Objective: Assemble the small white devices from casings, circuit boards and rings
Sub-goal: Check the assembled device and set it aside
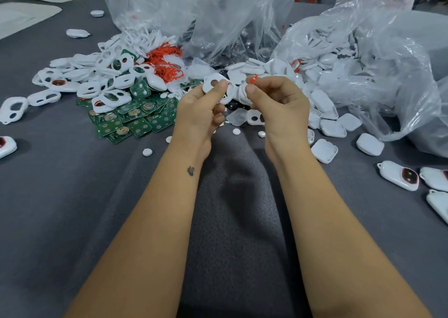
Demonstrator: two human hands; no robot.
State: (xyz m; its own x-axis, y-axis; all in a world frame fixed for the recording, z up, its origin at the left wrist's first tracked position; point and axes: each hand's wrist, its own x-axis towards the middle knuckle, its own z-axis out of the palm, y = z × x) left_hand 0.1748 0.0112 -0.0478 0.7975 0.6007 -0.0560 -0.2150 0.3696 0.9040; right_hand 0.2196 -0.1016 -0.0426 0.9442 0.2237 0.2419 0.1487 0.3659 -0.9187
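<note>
My left hand [201, 110] grips a white casing half [213, 85] with a round hole, raised above the grey table. Close to its right, my right hand [278, 102] pinches a small red ring [253, 79] between thumb and forefinger. A gap of a few centimetres separates ring and casing. Green circuit boards [132, 116] lie in a heap to the left, with white casing fronts [97, 80] and a tangle of red rings [167, 63] behind them.
Clear plastic bags [363, 58] full of white casing backs stand at the back and right. Finished devices with red windows [400, 176] lie at the right edge and one at the far left [6, 145]. Small white round buttons [147, 152] dot the grey cloth [72, 196].
</note>
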